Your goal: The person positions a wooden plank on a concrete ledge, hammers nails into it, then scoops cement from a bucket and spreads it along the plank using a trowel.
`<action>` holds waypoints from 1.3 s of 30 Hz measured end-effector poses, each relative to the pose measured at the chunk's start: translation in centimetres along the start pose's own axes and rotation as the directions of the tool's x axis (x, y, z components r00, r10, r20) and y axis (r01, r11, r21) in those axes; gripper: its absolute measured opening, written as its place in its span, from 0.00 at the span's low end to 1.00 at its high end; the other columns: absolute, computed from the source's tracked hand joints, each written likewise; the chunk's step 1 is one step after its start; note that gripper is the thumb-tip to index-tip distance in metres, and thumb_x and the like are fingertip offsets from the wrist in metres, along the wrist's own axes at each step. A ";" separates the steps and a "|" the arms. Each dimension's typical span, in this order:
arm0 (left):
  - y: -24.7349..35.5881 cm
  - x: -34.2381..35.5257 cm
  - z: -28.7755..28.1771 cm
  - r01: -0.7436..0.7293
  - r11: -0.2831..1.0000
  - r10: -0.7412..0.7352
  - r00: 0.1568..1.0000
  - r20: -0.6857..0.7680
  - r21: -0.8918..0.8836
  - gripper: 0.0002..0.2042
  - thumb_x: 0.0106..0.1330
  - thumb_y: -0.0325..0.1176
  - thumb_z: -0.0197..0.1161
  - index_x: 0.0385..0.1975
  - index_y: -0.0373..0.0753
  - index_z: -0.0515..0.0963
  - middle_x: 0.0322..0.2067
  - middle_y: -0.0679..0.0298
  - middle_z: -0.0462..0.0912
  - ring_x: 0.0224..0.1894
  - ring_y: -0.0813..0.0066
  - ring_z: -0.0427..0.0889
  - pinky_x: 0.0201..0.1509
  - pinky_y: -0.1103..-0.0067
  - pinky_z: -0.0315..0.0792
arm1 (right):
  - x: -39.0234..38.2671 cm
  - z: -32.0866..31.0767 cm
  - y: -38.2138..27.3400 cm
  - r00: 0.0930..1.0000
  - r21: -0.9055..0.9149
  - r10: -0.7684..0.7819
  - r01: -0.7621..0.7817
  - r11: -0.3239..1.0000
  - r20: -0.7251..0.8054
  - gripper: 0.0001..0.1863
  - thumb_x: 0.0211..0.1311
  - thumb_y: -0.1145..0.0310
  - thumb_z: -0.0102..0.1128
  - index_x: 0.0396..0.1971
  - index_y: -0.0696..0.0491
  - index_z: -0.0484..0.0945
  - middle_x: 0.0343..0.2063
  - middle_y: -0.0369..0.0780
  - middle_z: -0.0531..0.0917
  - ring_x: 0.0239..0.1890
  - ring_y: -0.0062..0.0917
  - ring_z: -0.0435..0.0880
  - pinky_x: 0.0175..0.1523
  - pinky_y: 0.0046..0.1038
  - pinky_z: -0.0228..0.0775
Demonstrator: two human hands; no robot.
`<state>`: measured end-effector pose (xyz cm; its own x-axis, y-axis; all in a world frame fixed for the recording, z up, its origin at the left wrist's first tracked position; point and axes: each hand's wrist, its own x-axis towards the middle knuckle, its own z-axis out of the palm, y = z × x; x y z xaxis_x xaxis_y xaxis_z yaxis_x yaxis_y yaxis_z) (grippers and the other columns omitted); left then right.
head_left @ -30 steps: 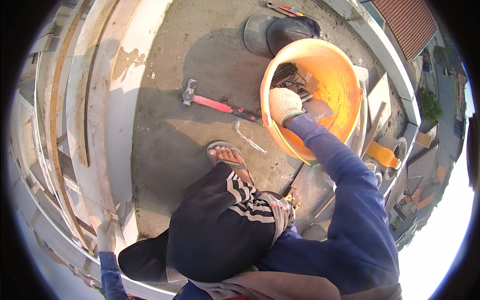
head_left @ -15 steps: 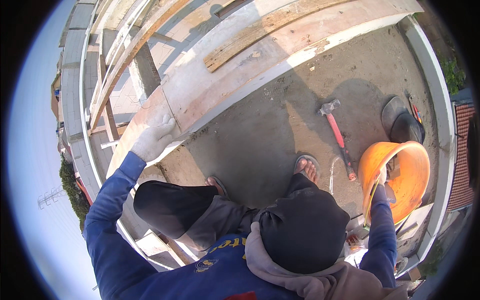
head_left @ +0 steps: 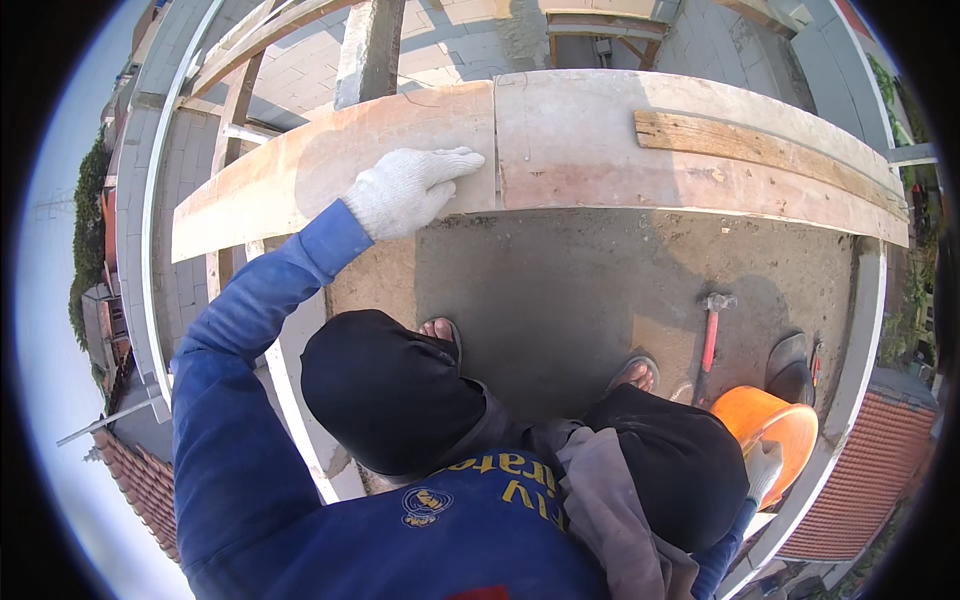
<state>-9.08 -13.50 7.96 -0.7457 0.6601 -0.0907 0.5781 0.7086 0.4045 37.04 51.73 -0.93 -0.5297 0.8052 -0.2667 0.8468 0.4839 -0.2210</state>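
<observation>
My left hand [head_left: 415, 190], in a white knit glove, lies on the long pale board [head_left: 330, 150] beside the seam between it and the adjoining board [head_left: 580, 130]. Its fingers stretch out together toward the seam, holding nothing. Down at the right, my right hand [head_left: 764, 470], also gloved, is at the mouth of an orange bucket [head_left: 745, 408] that lies tilted. Its fingers are too small and partly hidden to tell whether they grip anything. A claw-less hammer [head_left: 711, 340] with a red handle lies on the grey floor, left of the bucket.
A weathered wooden plank [head_left: 760, 150] lies along the right-hand board. Dark rubber-like footwear [head_left: 790, 368] sits behind the bucket. Damp grey cement [head_left: 530, 300] spreads between my sandalled feet. A narrow wall edge [head_left: 858, 360] bounds the right side, with tiled roofs [head_left: 870, 470] beyond.
My view has turned, so the boards now run across the top. My left hand's fingers now point right toward the seam. My right hand remains at the bucket.
</observation>
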 end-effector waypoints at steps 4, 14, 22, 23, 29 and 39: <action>-0.2 -3.5 1.6 0.059 0.979 -0.087 0.987 -0.139 -0.195 0.24 0.74 0.26 0.63 0.69 0.37 0.82 0.67 0.47 0.85 0.68 0.48 0.85 0.75 0.65 0.78 | -2.4 -6.9 -15.7 0.986 0.218 -0.149 0.163 0.962 -0.079 0.16 0.74 0.71 0.63 0.56 0.59 0.89 0.36 0.43 0.90 0.34 0.20 0.84 0.42 0.27 0.79; 0.9 -4.5 6.1 0.074 0.899 -0.308 0.806 -0.505 -0.431 0.20 0.74 0.32 0.70 0.64 0.37 0.86 0.57 0.50 0.91 0.57 0.51 0.92 0.63 0.68 0.84 | -13.4 0.6 -58.3 0.172 0.231 -0.944 0.943 0.241 0.280 0.14 0.70 0.67 0.69 0.52 0.52 0.85 0.39 0.46 0.92 0.39 0.37 0.93 0.47 0.36 0.83; 1.2 -3.1 6.2 0.132 0.780 -0.481 0.751 -0.452 -0.612 0.12 0.72 0.31 0.74 0.52 0.38 0.92 0.51 0.52 0.93 0.52 0.60 0.93 0.58 0.70 0.83 | -13.1 6.9 -67.0 -0.289 0.295 -0.925 0.932 -0.213 0.248 0.15 0.73 0.57 0.64 0.48 0.53 0.84 0.38 0.48 0.91 0.39 0.45 0.91 0.48 0.44 0.82; 1.3 -2.7 6.4 0.119 0.800 -0.469 0.736 -0.489 -0.587 0.11 0.72 0.30 0.74 0.51 0.38 0.92 0.49 0.52 0.93 0.51 0.60 0.93 0.57 0.70 0.83 | -12.6 7.0 -66.6 -0.252 0.323 -0.949 0.929 -0.183 0.189 0.16 0.74 0.57 0.65 0.50 0.53 0.84 0.38 0.47 0.91 0.38 0.43 0.91 0.48 0.42 0.82; 1.7 -3.3 5.8 0.171 0.803 -0.522 0.665 -0.534 -0.571 0.10 0.71 0.25 0.74 0.50 0.37 0.92 0.43 0.58 0.91 0.46 0.68 0.90 0.54 0.74 0.82 | -9.6 -0.8 -58.5 0.227 0.551 -0.718 0.505 0.664 0.658 0.19 0.82 0.56 0.65 0.53 0.58 0.87 0.34 0.42 0.92 0.31 0.21 0.91 0.38 0.27 0.84; 1.1 -2.5 4.9 0.132 0.370 -0.737 0.644 -0.204 -0.920 0.10 0.79 0.27 0.69 0.53 0.31 0.88 0.45 0.65 0.91 0.40 0.80 0.89 0.50 0.81 0.81 | 1.6 17.3 -19.0 0.969 -0.306 -0.227 0.248 0.919 0.102 0.32 0.70 0.50 0.71 0.65 0.56 0.81 0.53 0.54 0.89 0.57 0.51 0.89 0.62 0.49 0.78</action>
<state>-4.99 -13.18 4.17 -0.9741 -0.1478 -0.1711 -0.1893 0.1197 0.9746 19.23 37.89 -13.38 -0.7102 0.6350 -0.3041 0.6622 0.7491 0.0178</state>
